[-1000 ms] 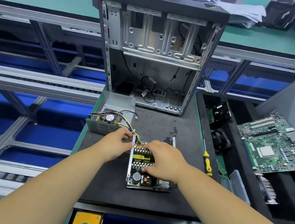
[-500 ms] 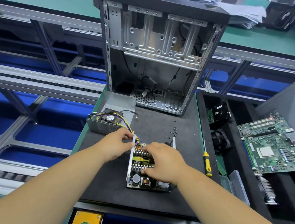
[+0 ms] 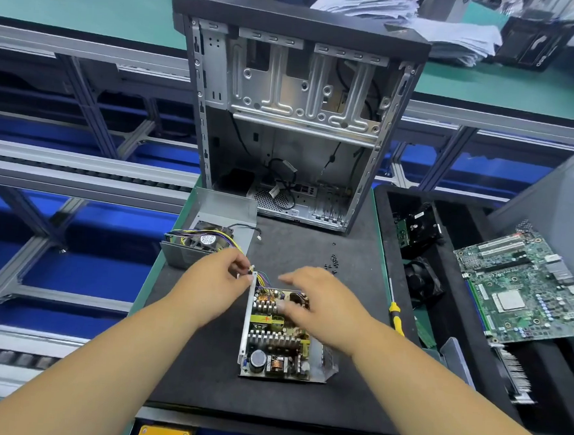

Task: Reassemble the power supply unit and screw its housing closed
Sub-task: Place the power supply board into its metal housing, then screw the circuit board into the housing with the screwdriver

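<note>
The open power supply base (image 3: 279, 340) lies on the black mat (image 3: 197, 382), its circuit board with heat sinks and coils exposed. My left hand (image 3: 215, 277) pinches the coloured wire bundle (image 3: 263, 279) at the base's far left corner. My right hand (image 3: 320, 305) hovers over the board's far end, fingers spread and holding nothing. The grey housing cover with its fan (image 3: 208, 238) sits to the far left, joined to the board by the wires. Several small black screws (image 3: 334, 260) lie on the mat beyond my right hand.
An empty computer case (image 3: 297, 115) stands upright at the back of the mat. A yellow-handled screwdriver (image 3: 396, 317) lies at the mat's right edge. A black tray at right holds a motherboard (image 3: 527, 287), a fan (image 3: 423, 279) and other parts.
My right hand has lifted off the board's near part and moved toward its far end, fingers spreading. My left hand stays at the wires.
</note>
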Motion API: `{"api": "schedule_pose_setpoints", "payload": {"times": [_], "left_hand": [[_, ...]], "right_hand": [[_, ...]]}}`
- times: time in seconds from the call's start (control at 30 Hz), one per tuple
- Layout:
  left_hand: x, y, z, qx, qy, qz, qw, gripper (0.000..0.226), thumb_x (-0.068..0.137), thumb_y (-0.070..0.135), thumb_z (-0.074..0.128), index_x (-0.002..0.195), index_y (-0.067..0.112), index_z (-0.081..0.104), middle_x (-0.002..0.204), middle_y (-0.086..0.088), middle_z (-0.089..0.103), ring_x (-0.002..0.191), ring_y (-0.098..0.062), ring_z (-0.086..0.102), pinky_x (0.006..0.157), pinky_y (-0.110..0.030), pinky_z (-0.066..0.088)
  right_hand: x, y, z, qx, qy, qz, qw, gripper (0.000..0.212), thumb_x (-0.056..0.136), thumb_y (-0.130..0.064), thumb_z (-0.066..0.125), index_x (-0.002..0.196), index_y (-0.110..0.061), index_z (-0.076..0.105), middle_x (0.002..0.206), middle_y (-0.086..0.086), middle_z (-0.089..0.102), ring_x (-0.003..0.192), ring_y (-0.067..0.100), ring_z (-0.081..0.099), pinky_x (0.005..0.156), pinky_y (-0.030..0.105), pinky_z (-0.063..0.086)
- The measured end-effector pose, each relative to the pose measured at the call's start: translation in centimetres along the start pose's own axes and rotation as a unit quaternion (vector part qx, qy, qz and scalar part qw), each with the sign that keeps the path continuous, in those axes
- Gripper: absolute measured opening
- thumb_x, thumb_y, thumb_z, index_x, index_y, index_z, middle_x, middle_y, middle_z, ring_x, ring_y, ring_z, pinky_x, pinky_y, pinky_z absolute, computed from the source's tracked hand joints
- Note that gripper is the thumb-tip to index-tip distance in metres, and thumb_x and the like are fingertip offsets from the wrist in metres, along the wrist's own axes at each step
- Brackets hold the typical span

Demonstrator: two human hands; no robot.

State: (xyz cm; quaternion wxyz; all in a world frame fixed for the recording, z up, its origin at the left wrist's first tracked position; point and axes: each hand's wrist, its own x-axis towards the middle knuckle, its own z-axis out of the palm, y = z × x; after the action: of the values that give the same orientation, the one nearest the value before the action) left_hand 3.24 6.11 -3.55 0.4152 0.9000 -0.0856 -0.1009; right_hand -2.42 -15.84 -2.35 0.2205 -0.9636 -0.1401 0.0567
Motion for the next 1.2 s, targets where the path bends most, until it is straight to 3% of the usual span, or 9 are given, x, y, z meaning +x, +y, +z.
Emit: {"api": "schedule_pose_setpoints", "payload": {"times": [0.2,0.33,0.47,0.7,0.83,1.03,1.2], "left_hand": [[0.3,1.8,-1.2,-0.027,0.04,0.039,0.998,0.011,0.089,0.025,0.065,0.091,0.035,0.062,0.086,0.028,0.062,0.069,-0.002,0.059,0.07,-0.026,0.051],[0.4,2.6,-1.1,-0.046,0.051,0.055,0.996,0.014,0.089,0.022,0.066,0.091,0.036,0.063,0.085,0.031,0.06,0.07,-0.003,0.058,0.074,-0.025,0.05],[0.4,3.5,-0.2,-0.059,0.04,0.067,0.995,0.016,0.09,0.019,0.065,0.089,0.035,0.063,0.087,0.027,0.061,0.069,-0.003,0.055,0.072,-0.023,0.048],[0.5,5.4,2.0,-0.055,0.003,0.087,0.995,0.018,0.091,0.019,0.064,0.09,0.037,0.063,0.092,0.013,0.065,0.077,-0.003,0.058,0.073,-0.02,0.045],[0.6,6.5,2.8,-0.054,-0.01,0.09,0.994,0.018,0.092,0.019,0.064,0.089,0.036,0.064,0.092,0.01,0.065,0.08,-0.007,0.058,0.074,-0.023,0.048],[0.6,7.6,3.6,-0.052,-0.016,0.096,0.994,0.017,0.092,0.019,0.065,0.089,0.035,0.064,0.091,0.009,0.065,0.079,-0.006,0.057,0.068,-0.012,0.044],[0.7,7.7,3.3,-0.074,-0.012,0.094,0.993,0.019,0.091,0.015,0.066,0.088,0.034,0.065,0.09,0.006,0.066,0.078,-0.006,0.058,0.072,-0.015,0.045]], "right_hand": [[0.0,4.3,-3.5,0.037,0.149,0.139,0.978,0.015,0.095,-0.026,0.058,0.106,-0.026,0.067,0.106,-0.006,0.061,0.101,0.015,0.056,0.09,0.033,0.046],[-1.5,8.4,-4.0,0.008,0.089,0.304,0.948,0.01,0.092,-0.024,0.06,0.102,-0.026,0.061,0.112,0.0,0.058,0.095,0.022,0.06,0.085,0.037,0.05],[-3.2,11.0,-3.4,-0.028,0.03,0.38,0.924,0.016,0.09,-0.025,0.065,0.102,-0.024,0.053,0.113,0.003,0.052,0.091,0.026,0.059,0.076,0.035,0.048],[-4.9,12.7,-1.8,-0.036,-0.032,0.437,0.898,0.045,0.084,-0.039,0.074,0.109,-0.016,0.045,0.117,0.009,0.052,0.102,0.03,0.059,0.07,0.033,0.041],[-5.1,12.9,-1.5,-0.022,-0.024,0.437,0.899,0.041,0.087,-0.033,0.072,0.109,-0.014,0.043,0.116,0.01,0.055,0.099,0.03,0.059,0.07,0.034,0.041],[-5.6,13.0,-2.1,0.013,-0.023,0.446,0.895,0.029,0.092,-0.021,0.067,0.108,-0.01,0.046,0.107,0.012,0.061,0.089,0.027,0.055,0.067,0.033,0.043],[-6.0,12.3,-2.5,0.047,0.036,0.427,0.902,0.02,0.09,-0.021,0.057,0.105,-0.011,0.049,0.099,0.008,0.063,0.086,0.029,0.057,0.062,0.032,0.036]]}}
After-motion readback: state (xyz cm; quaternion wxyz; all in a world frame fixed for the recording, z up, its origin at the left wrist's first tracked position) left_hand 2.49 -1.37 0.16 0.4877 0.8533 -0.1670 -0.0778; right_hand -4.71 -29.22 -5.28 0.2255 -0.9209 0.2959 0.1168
